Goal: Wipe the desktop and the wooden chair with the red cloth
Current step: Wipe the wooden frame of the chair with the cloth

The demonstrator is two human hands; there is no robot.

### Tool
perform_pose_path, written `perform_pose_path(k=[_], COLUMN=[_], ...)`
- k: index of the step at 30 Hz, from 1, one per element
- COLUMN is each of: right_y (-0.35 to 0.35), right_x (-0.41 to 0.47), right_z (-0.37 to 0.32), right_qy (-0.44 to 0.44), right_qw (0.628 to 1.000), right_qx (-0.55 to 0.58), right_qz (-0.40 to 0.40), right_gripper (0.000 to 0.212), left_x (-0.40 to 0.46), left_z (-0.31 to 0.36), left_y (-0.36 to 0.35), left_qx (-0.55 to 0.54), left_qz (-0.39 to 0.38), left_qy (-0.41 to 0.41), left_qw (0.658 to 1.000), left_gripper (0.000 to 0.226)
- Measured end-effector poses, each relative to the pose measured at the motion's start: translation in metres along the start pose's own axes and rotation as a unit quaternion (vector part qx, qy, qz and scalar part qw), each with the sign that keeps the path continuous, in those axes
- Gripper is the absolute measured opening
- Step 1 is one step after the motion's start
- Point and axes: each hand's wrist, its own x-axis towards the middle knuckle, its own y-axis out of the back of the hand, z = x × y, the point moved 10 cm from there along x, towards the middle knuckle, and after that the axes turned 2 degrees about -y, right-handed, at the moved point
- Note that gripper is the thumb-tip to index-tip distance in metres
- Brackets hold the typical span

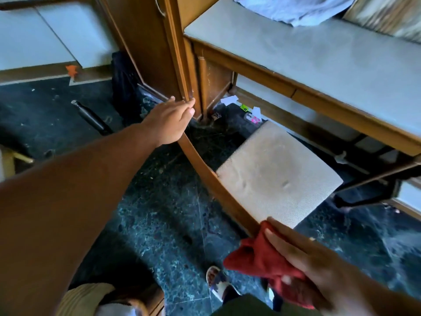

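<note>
The wooden chair (218, 192) stands tucked partly under the desk, its beige cushioned seat (275, 174) showing and its curved wooden backrest rail running from the centre down to the lower right. My left hand (169, 120) rests on the far end of that rail, fingers curled over it. My right hand (303, 258) presses the red cloth (255, 256) against the near end of the same rail. The desktop (319, 65), pale grey with a wooden edge, fills the upper right.
A tall wooden cupboard (145, 42) stands left of the desk. Paper scraps and litter (248, 110) lie on the dark marble floor (159, 213) under the desk. A black bag (124, 85) leans by the cupboard. Folded fabric (296, 8) lies on the desk's far side. My sandalled foot (218, 281) is below.
</note>
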Motion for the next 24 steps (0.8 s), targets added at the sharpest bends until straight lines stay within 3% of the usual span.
perform_pose_path(k=[4,10,15,18,19,21,23,24], right_y=[-0.002,0.003,-0.002,-0.007,-0.006,-0.003,-0.004,-0.004], right_x=[0.046,0.165,0.074,-0.012,-0.033,-0.058,-0.069,-0.073], right_z=[-0.022,-0.034,-0.023,0.005,0.013,0.029,0.046,0.054], right_qy=[0.003,-0.071,-0.007,-0.038,-0.052,-0.085,-0.136,-0.160], right_qw=[0.991,0.992,0.999,0.998,0.997,0.990,0.974,0.961], right_qx=[-0.133,-0.089,-0.041,0.000,0.018,0.067,0.147,0.197], right_qz=[0.009,0.054,0.020,-0.041,-0.060,-0.087,-0.110,-0.112], right_gripper=[0.090,0.067,0.077,0.079,0.077,0.077,0.081,0.084], left_x=[-0.005,-0.012,-0.003,-0.004,-0.006,-0.019,-0.050,-0.071], left_z=[0.004,0.002,-0.012,-0.006,0.015,0.081,0.156,0.188], left_y=[0.003,0.005,0.001,0.004,0.006,-0.003,-0.027,-0.043], left_qx=[-0.010,-0.030,0.076,0.169,0.203,0.213,0.096,0.026], left_qz=[0.003,0.027,0.007,0.008,0.014,0.001,-0.073,-0.130], left_qy=[0.016,0.030,0.058,0.121,0.102,-0.026,-0.153,-0.179], left_qw=[1.000,0.999,0.995,0.978,0.974,0.977,0.981,0.975], left_gripper=[0.051,0.052,0.057,0.059,0.059,0.057,0.055,0.055])
